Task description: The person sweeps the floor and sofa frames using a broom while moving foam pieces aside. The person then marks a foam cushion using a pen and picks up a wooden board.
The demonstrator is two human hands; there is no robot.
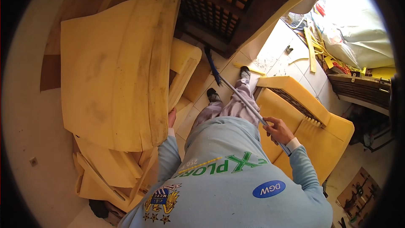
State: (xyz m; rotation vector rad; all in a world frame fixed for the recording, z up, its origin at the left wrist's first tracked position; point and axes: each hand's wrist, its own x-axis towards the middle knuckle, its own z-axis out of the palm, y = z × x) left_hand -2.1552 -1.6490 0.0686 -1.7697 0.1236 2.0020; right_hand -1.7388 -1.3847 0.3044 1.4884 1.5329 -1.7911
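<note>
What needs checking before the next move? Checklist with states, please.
1. Right hand has the broom handle: ok.
2. Left hand firmly on the big yellow sheet: cannot tell, fingers partly hidden.
3. Floor free of scraps: not ok, yellow strips lie on it.
4. Broom head pressed to the floor: cannot tell.
5. Both shoes in view: ok.

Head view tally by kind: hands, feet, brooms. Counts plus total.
Hands: 2 (left hand, right hand)
Feet: 2 (left foot, right foot)
Brooms: 1 (broom)
Total: 5
</note>
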